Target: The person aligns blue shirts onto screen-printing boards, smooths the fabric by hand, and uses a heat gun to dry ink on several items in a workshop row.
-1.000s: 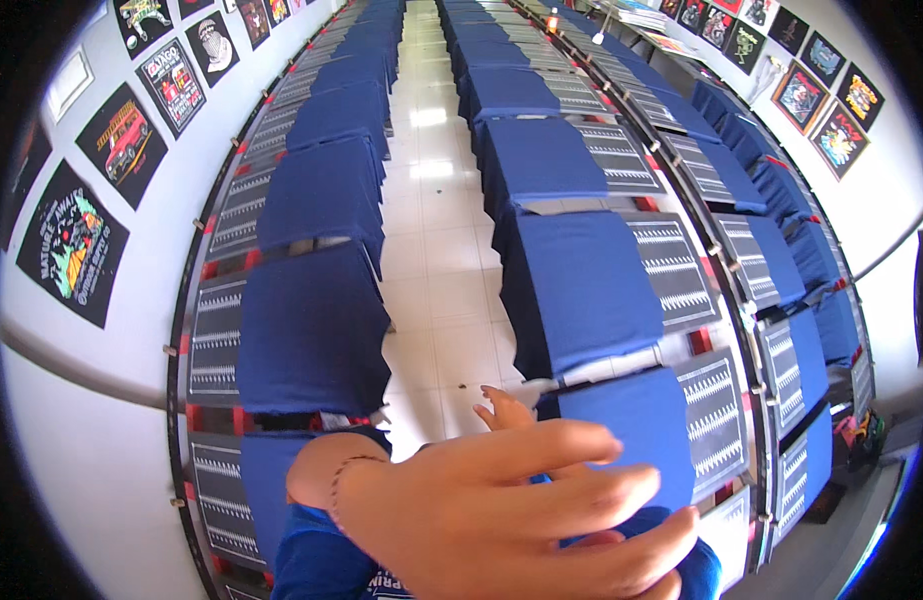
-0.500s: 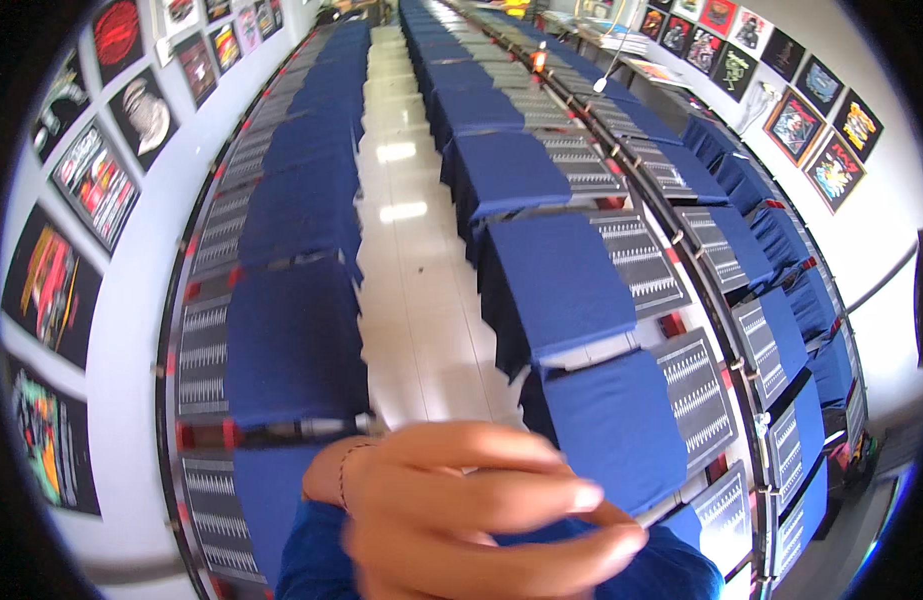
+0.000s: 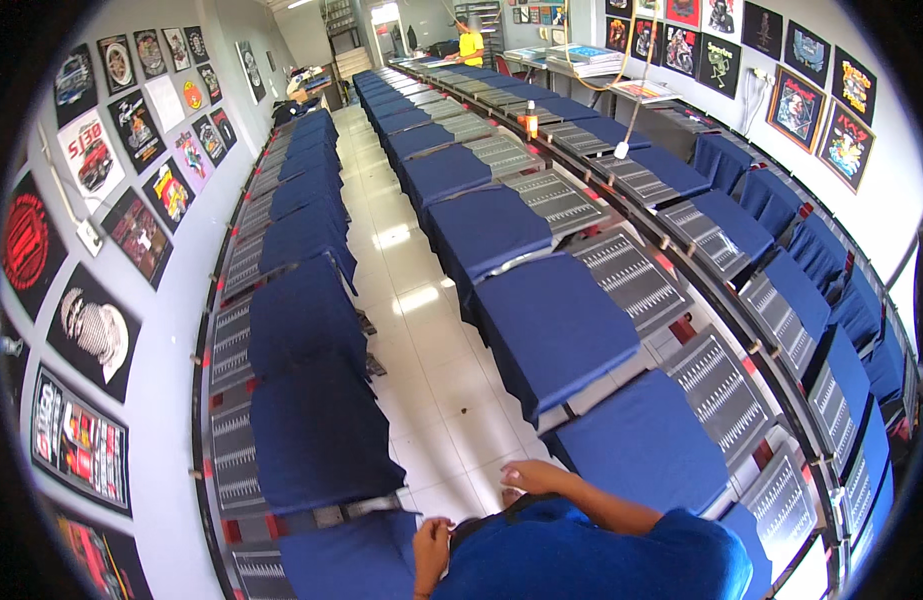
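My left hand [image 3: 431,548] is low in front of my body, close to the blue shirt [image 3: 601,555]. Its fingers are loosely curled, and I make out nothing in them. My right hand [image 3: 533,477] reaches across my front over the aisle, fingers loosely stretched to the left and holding nothing visible. To its right is a board draped with dark blue fabric [image 3: 641,432]. Left of my left hand lies another blue-draped board [image 3: 341,555]. Neither hand is seen touching the boards.
A tiled aisle [image 3: 421,340] runs between long rows of blue-draped boards. A dark rail [image 3: 621,200] edges the right row, with an orange bottle [image 3: 530,120] and a hanging white plug [image 3: 621,150]. A person in yellow [image 3: 470,46] is far back. Printed pictures line the walls.
My hand, raised large and blurred before the camera, has dropped to waist level, and both hands now show apart. The view has shifted, showing more of the far room and left wall.
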